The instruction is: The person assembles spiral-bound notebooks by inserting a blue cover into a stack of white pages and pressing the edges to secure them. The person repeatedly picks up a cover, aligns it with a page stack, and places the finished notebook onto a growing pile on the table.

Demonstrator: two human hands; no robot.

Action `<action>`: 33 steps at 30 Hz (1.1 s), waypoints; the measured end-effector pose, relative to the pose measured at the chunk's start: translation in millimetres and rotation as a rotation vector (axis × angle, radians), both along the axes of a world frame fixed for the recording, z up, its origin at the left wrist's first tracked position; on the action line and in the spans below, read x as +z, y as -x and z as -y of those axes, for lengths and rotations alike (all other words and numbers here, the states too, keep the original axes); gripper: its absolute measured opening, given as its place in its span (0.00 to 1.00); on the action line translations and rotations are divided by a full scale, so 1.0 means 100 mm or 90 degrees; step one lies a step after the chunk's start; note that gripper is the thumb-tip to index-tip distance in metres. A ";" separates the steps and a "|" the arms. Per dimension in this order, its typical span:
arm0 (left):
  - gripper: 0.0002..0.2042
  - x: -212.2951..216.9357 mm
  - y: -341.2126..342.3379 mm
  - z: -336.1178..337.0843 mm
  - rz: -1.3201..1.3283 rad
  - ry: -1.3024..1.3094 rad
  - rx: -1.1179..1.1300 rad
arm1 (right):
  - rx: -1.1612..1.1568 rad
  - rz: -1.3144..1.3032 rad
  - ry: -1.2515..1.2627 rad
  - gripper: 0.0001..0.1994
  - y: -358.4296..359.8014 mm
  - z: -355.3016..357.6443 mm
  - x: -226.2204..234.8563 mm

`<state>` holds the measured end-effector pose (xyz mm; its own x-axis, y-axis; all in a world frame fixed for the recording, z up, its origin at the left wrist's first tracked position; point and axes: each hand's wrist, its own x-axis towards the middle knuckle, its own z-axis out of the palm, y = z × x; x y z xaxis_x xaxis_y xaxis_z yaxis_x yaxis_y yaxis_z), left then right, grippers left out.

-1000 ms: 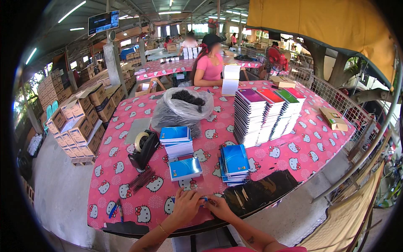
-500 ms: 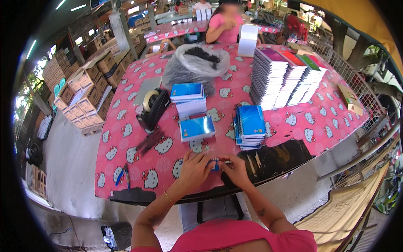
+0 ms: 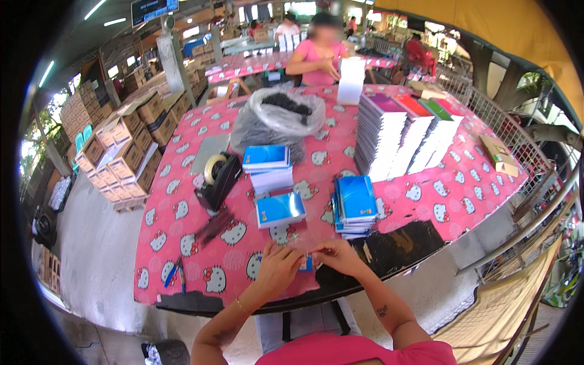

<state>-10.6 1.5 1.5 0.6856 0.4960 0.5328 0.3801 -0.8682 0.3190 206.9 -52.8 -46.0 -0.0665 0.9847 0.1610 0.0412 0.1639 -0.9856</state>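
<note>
My left hand [image 3: 277, 266] and right hand [image 3: 336, 254] pinch one small blue thing [image 3: 306, 264] between them at the table edge. Far behind them sits a clear bag [image 3: 277, 121] — dark bits fill it.

Glossy pink printed plastic tablecloth [image 3: 182, 255] covers the table; glossy blue paper notebooks [image 3: 356, 201] lie near its front edge, beside a crinkled clear plastic bag [image 3: 267, 125].

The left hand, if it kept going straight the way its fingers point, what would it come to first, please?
The left hand points up and slightly right, away from the person. First in that line, apart from the small blue item pinched at its fingertips, is probably the single blue notebook lying flat on the pink tablecloth; depth is hard to judge.
</note>
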 end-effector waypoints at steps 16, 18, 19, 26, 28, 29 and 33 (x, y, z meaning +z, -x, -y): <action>0.13 0.07 -0.02 0.10 -0.017 -0.034 0.013 | -0.288 0.324 -0.177 0.08 0.34 0.00 0.11; 0.13 0.17 0.03 0.10 -0.035 0.020 0.054 | -0.295 0.193 -0.136 0.12 0.42 0.13 0.33; 0.13 0.25 0.02 0.09 0.040 0.088 0.063 | -0.297 0.128 -0.115 0.14 0.48 0.21 0.44; 0.11 0.57 -0.22 0.05 0.286 0.255 -0.081 | -0.168 -0.220 -0.045 0.26 0.40 0.24 0.34; 0.12 0.49 -0.18 -0.17 0.261 0.182 -0.034 | -0.232 -0.214 -0.036 0.24 0.19 0.26 0.61; 0.12 0.44 -0.13 -0.32 0.224 0.212 0.011 | -0.282 -0.114 -0.050 0.25 -0.04 0.22 0.58; 0.14 0.09 -0.09 -0.84 0.045 0.011 0.064 | -0.442 -0.081 -0.184 0.23 -0.71 -0.05 0.94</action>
<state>-1.9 85.6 10.9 0.5929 0.5699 0.5690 0.4417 -0.8209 0.3619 277.5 -47.8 47.9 0.5887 0.7114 0.3838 0.1174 0.3945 -0.9114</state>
